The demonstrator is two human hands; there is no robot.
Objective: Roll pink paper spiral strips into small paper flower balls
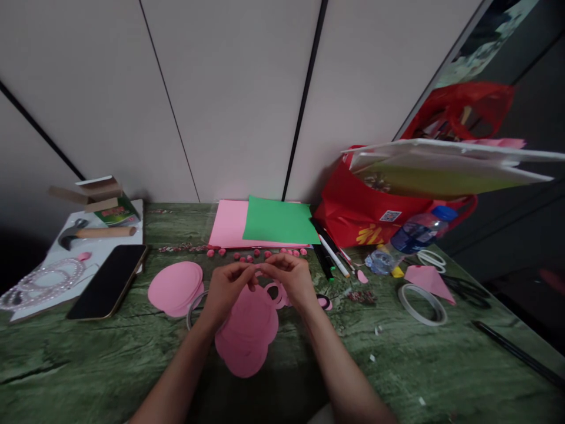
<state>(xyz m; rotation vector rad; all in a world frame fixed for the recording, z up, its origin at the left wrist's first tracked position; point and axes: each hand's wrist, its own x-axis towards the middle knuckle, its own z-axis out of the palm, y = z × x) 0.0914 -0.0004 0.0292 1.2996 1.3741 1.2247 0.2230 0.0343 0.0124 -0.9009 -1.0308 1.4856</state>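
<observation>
Quantities: two piles of round pink paper pieces [246, 330]; one rectangular green paper sheet [281, 222]; one wooden-handled hammer [103, 232]; one black rectangular smartphone [109, 282]; one blue-capped clear plastic bottle [412, 235].

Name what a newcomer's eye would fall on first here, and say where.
Probably the large red bag at the right comes first, a blue-capped bottle in front of it. Next, the pink paper circles at front centre and the green sheet lying beyond the left hand and right hand.
</observation>
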